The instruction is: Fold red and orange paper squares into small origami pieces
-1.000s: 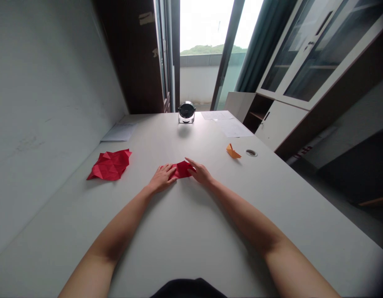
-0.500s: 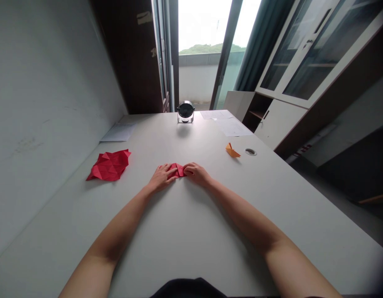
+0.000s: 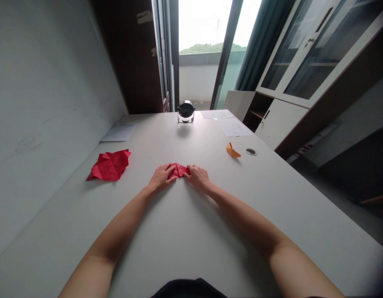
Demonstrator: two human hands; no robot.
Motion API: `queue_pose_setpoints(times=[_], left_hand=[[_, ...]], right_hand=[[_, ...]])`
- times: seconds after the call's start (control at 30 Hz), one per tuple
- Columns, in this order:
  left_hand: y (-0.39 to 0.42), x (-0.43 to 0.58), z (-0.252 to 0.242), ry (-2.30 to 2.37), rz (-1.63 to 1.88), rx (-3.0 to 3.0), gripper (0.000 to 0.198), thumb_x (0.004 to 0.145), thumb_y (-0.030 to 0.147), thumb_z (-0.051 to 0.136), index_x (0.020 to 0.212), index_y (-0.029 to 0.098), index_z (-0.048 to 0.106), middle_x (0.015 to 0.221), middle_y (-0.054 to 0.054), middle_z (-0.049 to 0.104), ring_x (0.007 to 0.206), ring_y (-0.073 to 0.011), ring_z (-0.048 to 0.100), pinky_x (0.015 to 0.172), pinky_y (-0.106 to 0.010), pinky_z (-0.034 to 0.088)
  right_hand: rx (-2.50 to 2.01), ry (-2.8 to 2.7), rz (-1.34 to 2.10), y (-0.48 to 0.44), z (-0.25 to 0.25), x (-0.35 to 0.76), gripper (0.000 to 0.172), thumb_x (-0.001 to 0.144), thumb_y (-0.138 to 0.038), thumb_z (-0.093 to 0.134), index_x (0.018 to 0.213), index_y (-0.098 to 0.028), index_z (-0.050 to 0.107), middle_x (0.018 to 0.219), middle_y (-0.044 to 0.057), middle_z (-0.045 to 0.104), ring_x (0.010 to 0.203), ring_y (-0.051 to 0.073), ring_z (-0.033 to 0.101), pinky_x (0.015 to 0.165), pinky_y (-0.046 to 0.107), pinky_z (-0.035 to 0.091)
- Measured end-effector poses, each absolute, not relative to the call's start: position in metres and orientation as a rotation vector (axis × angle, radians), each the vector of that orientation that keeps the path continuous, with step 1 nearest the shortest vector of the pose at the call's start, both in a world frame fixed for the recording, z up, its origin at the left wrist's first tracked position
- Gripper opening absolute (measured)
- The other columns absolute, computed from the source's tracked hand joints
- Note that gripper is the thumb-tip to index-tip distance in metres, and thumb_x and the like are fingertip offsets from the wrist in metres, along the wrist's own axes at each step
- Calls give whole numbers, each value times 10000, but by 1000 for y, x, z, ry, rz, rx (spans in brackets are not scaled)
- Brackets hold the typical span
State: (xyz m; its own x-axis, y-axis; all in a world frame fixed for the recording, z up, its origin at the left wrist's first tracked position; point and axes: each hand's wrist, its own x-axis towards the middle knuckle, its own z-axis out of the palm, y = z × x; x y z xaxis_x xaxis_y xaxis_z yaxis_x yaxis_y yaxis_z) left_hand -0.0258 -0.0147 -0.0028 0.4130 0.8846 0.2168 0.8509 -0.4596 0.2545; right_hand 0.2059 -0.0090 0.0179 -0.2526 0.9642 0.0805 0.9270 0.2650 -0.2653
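A small folded piece of red paper (image 3: 179,170) lies on the white table between my hands, with a crease running across its middle. My left hand (image 3: 162,176) grips its left end, fingers over the top and thumb at the near edge. At the right end, my right hand (image 3: 197,175) has the paper between thumb and fingers. My fingers cover both ends of the paper. Off to the left lies a larger creased sheet of red paper (image 3: 110,165). To the right sits a small orange folded paper figure (image 3: 232,150).
A round black device on a metal stand (image 3: 185,111) stands at the table's far edge. White sheets (image 3: 233,126) lie at the back right, and another paper (image 3: 118,132) at the back left. A cable hole (image 3: 251,152) is beside the orange figure. A wall borders the left side.
My right hand has shifted slightly right along the red paper, and its fingers have opened out, so more of the right end shows. My left hand has stayed nearly still.
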Motion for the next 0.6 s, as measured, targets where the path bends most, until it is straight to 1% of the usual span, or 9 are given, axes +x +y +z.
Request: queue_pose_setpoints(times=[0.13,0.3,0.43,0.6], left_hand=[[-15,-26,-1,1571,514,2508,606,891,474,602,1453,284,482,1526,-95,453,1416,-293,393,1191,-488,286],[-16,-26,2,1556,579,2488,695,879,472,621,1509,279,402,1565,-99,402,1449,-296,348,1210,-498,254],[-15,-26,1,1599,657,2452,738,918,499,567,1560,262,293,1620,-106,311,1496,-293,273,1230,-500,216],[-14,-27,3,1632,797,2359,788,941,462,533,1595,216,170,1659,-122,210,1534,-304,181,1243,-492,217]], right_hand=[[-1715,-2223,400,-6,17,208,263,941,-457,552,1081,-253,644,978,62,734,900,224,665,748,302,448],[-1501,-2011,687,4,10,210,123,866,-354,590,892,-236,616,806,-4,707,736,170,618,663,265,426],[-1220,-1820,935,10,1,209,166,834,-376,591,811,-215,561,732,-25,660,678,147,589,639,257,449],[-943,-1621,1189,6,2,204,191,835,-379,604,861,-212,514,744,-6,680,688,150,638,641,272,495]])
